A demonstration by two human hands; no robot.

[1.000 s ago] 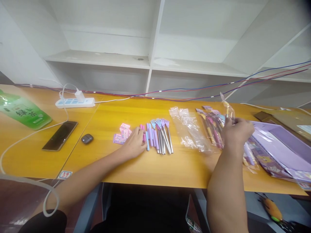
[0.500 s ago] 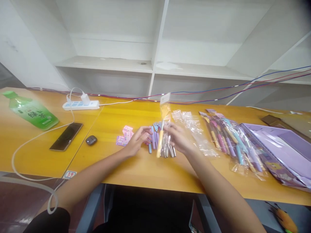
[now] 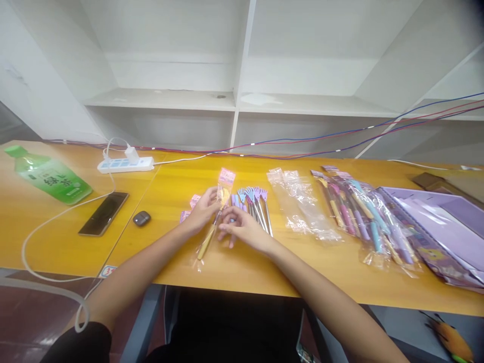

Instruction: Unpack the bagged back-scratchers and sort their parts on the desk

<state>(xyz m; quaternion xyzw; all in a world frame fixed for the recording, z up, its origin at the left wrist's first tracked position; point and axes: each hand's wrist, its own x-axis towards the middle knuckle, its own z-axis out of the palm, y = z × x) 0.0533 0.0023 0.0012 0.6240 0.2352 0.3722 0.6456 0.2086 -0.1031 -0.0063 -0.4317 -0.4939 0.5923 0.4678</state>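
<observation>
My left hand (image 3: 203, 212) is closed around the upper part of a yellow back scratcher (image 3: 207, 242) in a clear plastic bag. The scratcher is tilted, its handle pointing down toward me, and a pink card (image 3: 226, 177) shows at the bag's top. Close by on the right is my right hand (image 3: 244, 228), fingers loosely apart; whether they touch the bag is unclear. Behind and beside it lie several unbagged back scratchers (image 3: 263, 201) with purple and blue hand-shaped heads and metal rods. Pink cards (image 3: 185, 216) lie partly hidden behind my left hand.
Empty clear bags (image 3: 302, 201) lie right of the loose scratchers. Farther right are bagged scratchers (image 3: 359, 217) beside a purple tray (image 3: 389, 190). An earbud case (image 3: 141, 218), phone (image 3: 104, 214), green bottle (image 3: 51, 176) and power strip (image 3: 141, 164) are on the left.
The bagged yellow back scratcher has passed from my right hand to my left, moving left and lower. It has turned to show its pink card. My right hand has shifted left, fingers loosened.
</observation>
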